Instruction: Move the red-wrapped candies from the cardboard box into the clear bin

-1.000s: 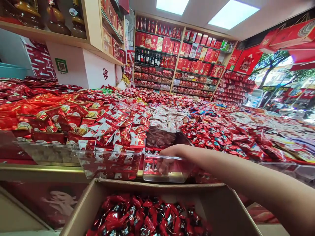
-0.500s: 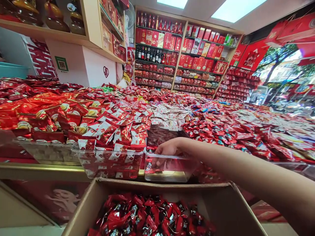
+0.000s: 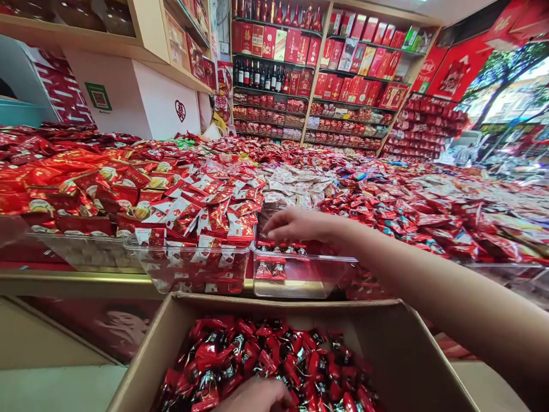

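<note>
My right hand (image 3: pixel 295 224) hovers palm down over a clear plastic bin (image 3: pixel 300 280), fingers spread, with nothing in it. The bin is nearly empty, with a few red-wrapped candies (image 3: pixel 271 268) standing along its front wall. My left hand (image 3: pixel 257 396) shows only as knuckles at the bottom edge, resting among the red and black wrapped candies (image 3: pixel 274 360) that fill an open cardboard box (image 3: pixel 412 366) in front of me. Its fingers are hidden in the candies.
A full clear bin of red and white packets (image 3: pixel 201 229) stands left of the near-empty one. Heaps of red sweets (image 3: pixel 407 212) cover the wide counter. Shelves of red boxes and bottles (image 3: pixel 309 63) line the back wall. A brass counter edge (image 3: pixel 72 281) runs on the left.
My right hand has lifted out of the clear bin and now hovers above it. My left hand has come into view in the cardboard box. The camera has tilted downward.
</note>
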Available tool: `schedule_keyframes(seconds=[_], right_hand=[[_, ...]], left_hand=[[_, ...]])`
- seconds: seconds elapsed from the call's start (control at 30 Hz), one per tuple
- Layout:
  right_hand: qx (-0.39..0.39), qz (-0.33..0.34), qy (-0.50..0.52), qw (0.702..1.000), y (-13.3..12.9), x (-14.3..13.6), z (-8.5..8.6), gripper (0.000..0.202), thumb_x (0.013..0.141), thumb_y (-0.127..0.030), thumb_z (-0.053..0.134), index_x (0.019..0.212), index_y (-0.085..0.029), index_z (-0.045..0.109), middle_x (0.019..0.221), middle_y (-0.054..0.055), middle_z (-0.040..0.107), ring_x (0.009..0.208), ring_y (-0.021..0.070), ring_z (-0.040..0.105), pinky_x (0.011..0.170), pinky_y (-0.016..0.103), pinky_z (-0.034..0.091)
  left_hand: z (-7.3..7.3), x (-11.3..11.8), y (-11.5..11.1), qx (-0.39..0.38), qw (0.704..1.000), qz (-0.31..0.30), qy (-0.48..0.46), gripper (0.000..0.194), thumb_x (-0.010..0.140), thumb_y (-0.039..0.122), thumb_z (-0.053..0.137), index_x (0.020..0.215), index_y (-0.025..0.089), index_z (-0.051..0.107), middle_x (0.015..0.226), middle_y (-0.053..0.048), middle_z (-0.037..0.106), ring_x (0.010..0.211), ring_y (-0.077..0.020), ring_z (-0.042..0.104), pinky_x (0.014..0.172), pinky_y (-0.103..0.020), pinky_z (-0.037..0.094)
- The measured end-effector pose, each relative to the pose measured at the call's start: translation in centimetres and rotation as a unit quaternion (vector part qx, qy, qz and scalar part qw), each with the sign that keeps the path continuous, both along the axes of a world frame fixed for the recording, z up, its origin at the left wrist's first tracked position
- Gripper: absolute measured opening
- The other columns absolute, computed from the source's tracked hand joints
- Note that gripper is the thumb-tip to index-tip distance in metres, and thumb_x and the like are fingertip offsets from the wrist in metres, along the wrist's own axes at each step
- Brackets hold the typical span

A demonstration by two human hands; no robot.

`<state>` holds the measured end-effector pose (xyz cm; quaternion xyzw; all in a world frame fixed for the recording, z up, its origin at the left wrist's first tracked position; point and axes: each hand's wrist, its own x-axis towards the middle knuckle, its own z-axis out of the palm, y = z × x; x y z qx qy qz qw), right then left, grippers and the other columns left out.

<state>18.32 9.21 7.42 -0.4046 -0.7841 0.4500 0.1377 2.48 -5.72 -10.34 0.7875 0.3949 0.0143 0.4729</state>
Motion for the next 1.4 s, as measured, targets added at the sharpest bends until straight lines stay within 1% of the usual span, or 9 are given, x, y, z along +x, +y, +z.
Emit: schedule_keyframes(seconds=[0.07,0.17,0.27,0.4,0.5,0.8,1.0,1.2,1.4], right_hand=[[0.092,-0.033,0.089,0.991,-3.2,1.4,2.1,0.018,0.072,-0.027,0.052,0.084,-0.013,0.056,0.067,-0.001,0.054,0.056,0.0050,0.047,0.053,0.018,0.039],[0.002,0.038,0.099,0.994,-9.0,3.5,1.3,0.019,0.072,-0.029,0.052,0.080,-0.012,0.056,0.068,0.000,0.055,0.061,0.0059,0.050,0.057,0.018,0.040],[-0.180,0.155,-0.036,0.971,-13.5,4.3,-6.0,0.031,0.072,-0.036,0.048,0.092,-0.013,0.056,0.074,0.004,0.058,0.068,0.0117,0.054,0.060,0.022,0.043],[-0.045,0.007,-0.224,0.974,-16.5,3.7,-18.2,0.064,0.054,-0.039,0.063,0.111,-0.015,0.046,0.109,0.013,0.047,0.097,0.0262,0.046,0.079,0.034,0.039],[-0.017,-0.025,-0.257,0.966,-17.5,3.2,-22.4,0.055,0.051,-0.028,0.064,0.103,-0.012,0.051,0.107,0.016,0.047,0.094,0.0296,0.047,0.077,0.036,0.039],[-0.132,-0.175,-0.004,0.976,-14.8,4.2,-21.0,0.021,0.061,-0.012,0.056,0.081,-0.015,0.051,0.066,-0.001,0.052,0.061,0.0100,0.049,0.057,0.022,0.040],[-0.301,-0.246,0.320,0.864,-15.0,3.8,-18.5,0.034,0.052,-0.022,0.069,0.078,-0.013,0.049,0.066,-0.001,0.055,0.059,0.0071,0.051,0.062,0.023,0.040],[-0.318,-0.229,0.325,0.861,-15.2,3.9,-18.1,0.036,0.047,-0.019,0.071,0.078,-0.013,0.053,0.069,0.000,0.056,0.060,0.0069,0.050,0.059,0.021,0.039],[-0.292,-0.236,0.286,0.881,-15.2,3.7,-17.5,0.033,0.055,-0.039,0.065,0.071,-0.013,0.053,0.059,-0.002,0.052,0.052,0.0065,0.046,0.054,0.021,0.037]], left_hand=[[0.2,0.0,0.2,0.076,0.997,0.003,0.034,0.024,0.070,0.027,0.050,0.093,0.023,0.057,0.086,-0.004,0.061,0.078,-0.0206,0.054,0.068,-0.029,0.042],[-0.2,-0.3,0.2,0.150,0.984,-0.003,0.092,0.026,0.065,0.021,0.050,0.090,0.022,0.058,0.092,-0.007,0.057,0.087,-0.0233,0.050,0.077,-0.033,0.039],[-0.9,-0.5,0.0,0.159,0.980,-0.027,0.115,0.027,0.061,0.021,0.051,0.088,0.023,0.057,0.092,-0.007,0.055,0.084,-0.0243,0.051,0.073,-0.033,0.041],[-1.6,-0.2,-0.2,0.162,0.979,-0.022,0.123,0.022,0.059,0.016,0.047,0.078,0.020,0.057,0.087,-0.007,0.056,0.075,-0.0234,0.055,0.063,-0.030,0.041],[-1.7,0.1,0.1,0.155,0.981,-0.018,0.118,0.017,0.058,0.012,0.045,0.069,0.020,0.057,0.075,-0.006,0.058,0.067,-0.0221,0.054,0.057,-0.029,0.038],[-0.7,0.6,1.1,0.074,0.994,0.085,-0.006,0.028,0.077,0.027,0.041,0.103,0.018,0.047,0.091,-0.005,0.058,0.082,-0.0171,0.052,0.073,-0.028,0.039],[0.0,2.3,0.3,-0.049,0.979,0.123,-0.158,0.042,0.073,0.029,0.053,0.112,0.017,0.041,0.114,-0.006,0.050,0.101,-0.0173,0.046,0.086,-0.027,0.034],[0.1,2.5,0.1,-0.252,0.913,0.210,-0.242,0.031,0.079,0.032,0.045,0.106,0.018,0.039,0.084,-0.003,0.058,0.068,-0.0153,0.059,0.052,-0.022,0.039],[0.9,2.6,0.1,-0.238,0.920,0.207,-0.231,0.019,0.078,0.035,0.047,0.083,0.017,0.043,0.079,0.000,0.055,0.060,-0.0134,0.060,0.045,-0.019,0.033]])
